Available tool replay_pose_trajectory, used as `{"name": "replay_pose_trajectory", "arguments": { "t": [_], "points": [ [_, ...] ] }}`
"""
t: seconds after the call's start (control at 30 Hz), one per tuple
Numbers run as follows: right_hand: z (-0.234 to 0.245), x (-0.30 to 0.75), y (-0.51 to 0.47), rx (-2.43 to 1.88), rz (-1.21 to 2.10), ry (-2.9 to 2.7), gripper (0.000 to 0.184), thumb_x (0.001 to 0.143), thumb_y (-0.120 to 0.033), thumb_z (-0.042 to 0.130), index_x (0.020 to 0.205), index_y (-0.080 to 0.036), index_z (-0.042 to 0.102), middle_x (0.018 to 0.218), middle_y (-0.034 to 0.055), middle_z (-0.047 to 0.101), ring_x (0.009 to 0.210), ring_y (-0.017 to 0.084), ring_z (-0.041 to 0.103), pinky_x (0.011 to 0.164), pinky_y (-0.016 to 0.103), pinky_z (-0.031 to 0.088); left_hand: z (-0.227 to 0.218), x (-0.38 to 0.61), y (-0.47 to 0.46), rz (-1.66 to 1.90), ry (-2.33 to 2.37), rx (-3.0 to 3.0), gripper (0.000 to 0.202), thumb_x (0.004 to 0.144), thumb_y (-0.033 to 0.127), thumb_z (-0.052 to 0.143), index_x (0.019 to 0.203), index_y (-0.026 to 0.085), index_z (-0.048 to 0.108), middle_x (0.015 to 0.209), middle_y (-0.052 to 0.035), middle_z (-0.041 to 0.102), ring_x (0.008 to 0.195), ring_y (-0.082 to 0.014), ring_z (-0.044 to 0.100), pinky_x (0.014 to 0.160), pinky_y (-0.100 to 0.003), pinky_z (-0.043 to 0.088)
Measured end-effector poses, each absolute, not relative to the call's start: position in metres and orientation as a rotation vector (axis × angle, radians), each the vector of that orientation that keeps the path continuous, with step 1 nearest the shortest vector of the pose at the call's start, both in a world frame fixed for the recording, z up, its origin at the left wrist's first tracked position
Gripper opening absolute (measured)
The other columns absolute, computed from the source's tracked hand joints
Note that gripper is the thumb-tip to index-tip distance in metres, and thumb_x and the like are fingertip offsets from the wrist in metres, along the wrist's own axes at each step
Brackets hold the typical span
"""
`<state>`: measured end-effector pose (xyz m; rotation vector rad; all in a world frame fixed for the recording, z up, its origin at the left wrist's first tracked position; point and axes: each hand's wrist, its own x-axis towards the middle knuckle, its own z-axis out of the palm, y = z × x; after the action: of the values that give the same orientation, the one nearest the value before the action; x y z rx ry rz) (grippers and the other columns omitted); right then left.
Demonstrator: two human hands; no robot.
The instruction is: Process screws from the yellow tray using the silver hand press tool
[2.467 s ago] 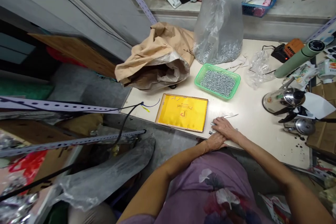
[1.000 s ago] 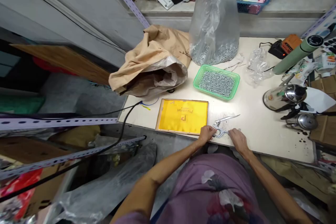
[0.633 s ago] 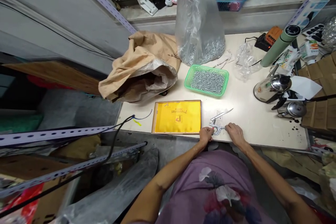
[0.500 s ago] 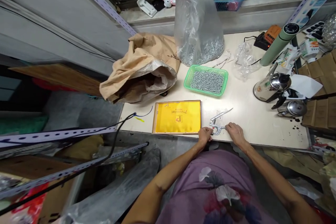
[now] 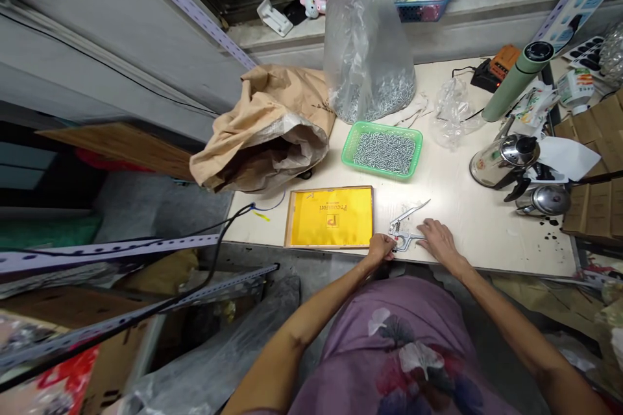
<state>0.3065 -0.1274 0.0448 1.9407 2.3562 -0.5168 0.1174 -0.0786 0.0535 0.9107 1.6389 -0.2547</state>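
At lower centre, our left hand [image 5: 380, 248] curls its fingers onto the head of the metal pliers [image 5: 399, 231]. Our right hand [image 5: 437, 238] rests open on the handle, gripping nothing.

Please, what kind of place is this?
Probably a small home workshop for piecework: a green basket of small metal parts, a big clear bag of more, and a metal hand tool on the table.

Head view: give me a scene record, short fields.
left hand: curled at the tool's near end; grip unclear
right hand: flat on the table, fingertips at the tool's handle
tool: metal, plier-like, between the hands
left of tool: yellow tray
behind: green basket of metal parts, clear bag, brown sack
right: kettle
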Motion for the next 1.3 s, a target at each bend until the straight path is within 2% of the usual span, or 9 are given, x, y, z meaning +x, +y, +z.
{"name": "replay_pose_trajectory", "arguments": {
  "t": [0.13,0.23,0.43,0.6,0.73,0.9,1.03,1.17,1.3],
  "points": [
    [0.040,0.321,-0.106,1.903,-0.452,2.407,0.089,0.071,-0.051,0.068,0.144,-0.020,0.028,0.150,0.0154,0.030,0.134,0.034,0.027,0.100,0.047,0.032,0.051,0.117,-0.081,-0.242,1.645,0.924,0.017,0.085,0.020,0.057,0.089,0.009,0.069,0.038,0.0042,0.053,0.042,-0.0100,0.058,0.050,-0.017,0.047],
    [0.036,0.326,-0.092,1.791,-0.481,2.443,0.102,0.065,-0.055,0.070,0.147,-0.018,0.022,0.150,0.0158,0.031,0.138,0.035,0.020,0.107,0.052,0.021,0.050,0.117,-0.082,-0.239,1.652,0.936,0.016,0.085,0.019,0.057,0.088,0.010,0.069,0.038,0.0038,0.053,0.042,-0.0103,0.058,0.051,-0.017,0.048],
    [0.033,0.322,-0.090,1.766,-0.441,2.482,0.086,0.071,-0.045,0.068,0.142,-0.015,0.031,0.130,0.0180,0.052,0.122,0.032,0.042,0.108,0.053,0.019,0.050,0.117,-0.084,-0.166,1.650,0.918,0.015,0.084,0.022,0.060,0.083,0.010,0.068,0.037,0.0040,0.052,0.040,-0.0108,0.056,0.048,-0.018,0.045],
    [0.032,0.317,-0.100,1.789,-0.409,2.466,0.064,0.076,-0.038,0.067,0.131,-0.016,0.044,0.115,0.0143,0.059,0.108,0.028,0.049,0.105,0.051,0.023,0.056,0.113,-0.094,-0.194,1.679,1.121,0.022,0.088,0.029,0.055,0.082,0.011,0.067,0.047,0.0003,0.057,0.052,-0.0135,0.061,0.054,-0.021,0.046],
    [0.035,0.312,-0.106,1.810,-0.352,2.448,0.050,0.079,-0.032,0.065,0.124,-0.015,0.051,0.107,0.0127,0.061,0.101,0.027,0.049,0.100,0.046,0.027,0.060,0.119,-0.101,-0.120,1.545,1.833,0.018,0.088,0.028,0.055,0.093,0.015,0.065,0.093,-0.0088,0.066,0.091,-0.0188,0.063,0.077,-0.026,0.048],
    [0.041,0.306,-0.111,1.828,-0.334,2.431,0.040,0.081,-0.025,0.062,0.118,-0.011,0.054,0.100,0.0125,0.061,0.095,0.025,0.049,0.086,0.036,0.035,0.046,0.150,-0.083,-0.122,1.173,2.404,0.049,0.080,0.022,0.065,0.125,0.013,0.048,0.133,-0.0157,0.048,0.120,-0.0263,0.046,0.095,-0.037,0.042],
    [0.041,0.305,-0.115,1.854,-0.367,2.429,0.032,0.084,-0.020,0.057,0.115,-0.012,0.056,0.095,0.0118,0.061,0.091,0.024,0.049,0.078,0.034,0.037,0.030,0.163,-0.067,-0.223,1.043,2.519,0.055,0.084,0.022,0.061,0.132,0.011,0.038,0.121,-0.0159,0.054,0.112,-0.0261,0.050,0.090,-0.037,0.044],
    [0.039,0.304,-0.120,1.864,-0.390,2.422,0.025,0.088,-0.014,0.048,0.110,-0.014,0.059,0.091,0.0106,0.061,0.090,0.023,0.050,0.077,0.034,0.037,0.026,0.162,-0.068,-0.311,0.954,2.584,0.033,0.090,0.018,0.048,0.123,0.012,0.048,0.113,-0.0147,0.056,0.107,-0.0246,0.051,0.087,-0.035,0.043],
    [0.036,0.302,-0.125,1.872,-0.427,2.396,0.031,0.087,-0.004,0.038,0.105,-0.017,0.061,0.088,0.0091,0.061,0.088,0.021,0.050,0.076,0.033,0.036,0.024,0.161,-0.072,-0.344,0.926,2.571,0.021,0.092,0.015,0.043,0.109,0.013,0.055,0.106,-0.0125,0.058,0.104,-0.0239,0.052,0.086,-0.035,0.042]
  ]
}}
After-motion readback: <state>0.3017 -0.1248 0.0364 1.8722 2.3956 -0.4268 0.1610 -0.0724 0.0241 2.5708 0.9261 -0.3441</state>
